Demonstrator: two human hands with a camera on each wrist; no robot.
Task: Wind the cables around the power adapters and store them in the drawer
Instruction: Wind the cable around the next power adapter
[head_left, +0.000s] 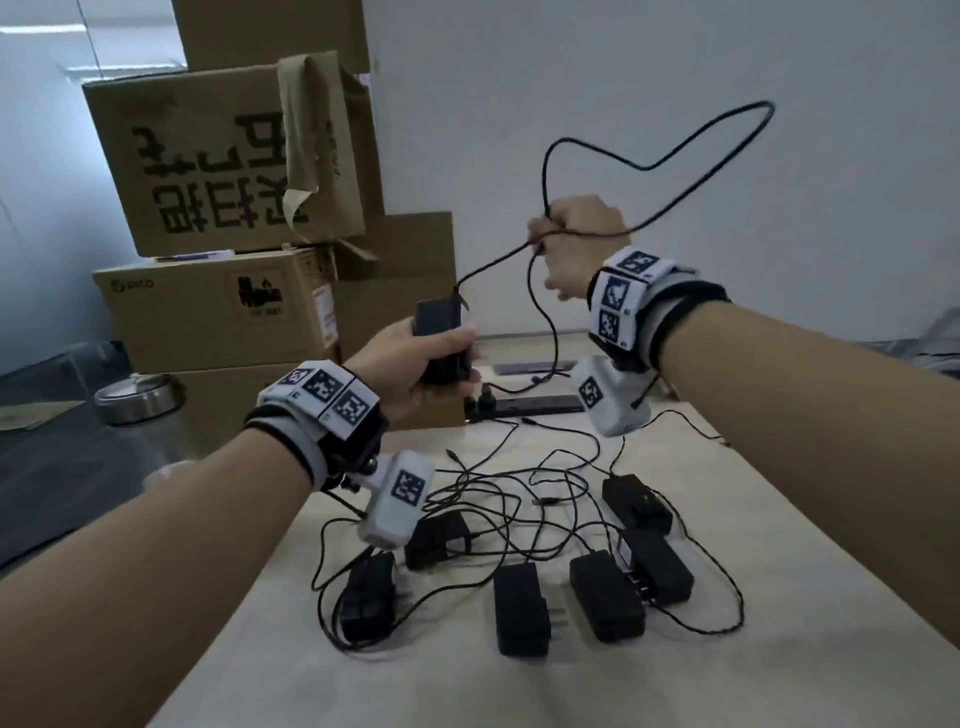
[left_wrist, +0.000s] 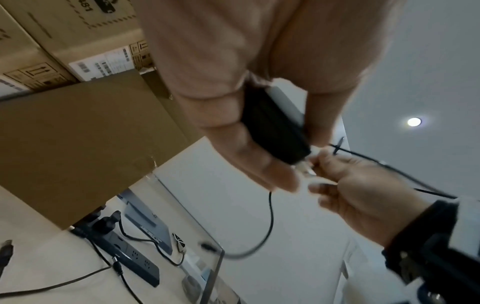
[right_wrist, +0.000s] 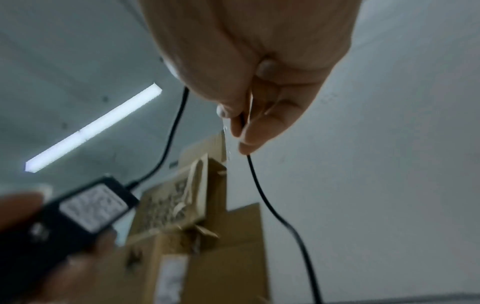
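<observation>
Left hand clenched around 1 black power adapter held above the desk's far edge, right hand higher, pinching that adapter's cable looping overhead, 6 more adapters lying tangled mid-desk.
</observation>
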